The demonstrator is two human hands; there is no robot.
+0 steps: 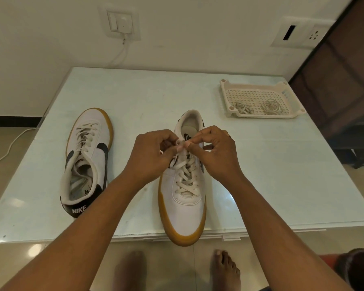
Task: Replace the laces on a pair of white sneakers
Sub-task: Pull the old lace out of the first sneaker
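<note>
Fingertips (192, 142) of left hand (153, 152) and right hand (212, 150) are curled in, pinching the white lace (186, 177) at its top, over the tongue. Laced sneaker (185, 215) sits on the glass table (282, 175), gum toe overhanging the near edge. Second sneaker (86, 156) is well apart on the left-hand side, heel toward the person, laced. Plastic tray (261, 87) at the far corner holds loose laces (270, 107).

The sneaker on the left (86, 156) bears "NIKE" in white capitals on its black heel tab (78, 210) and a black swoosh on its side. Dark print on its insole (86, 191) is too small to read.
</note>
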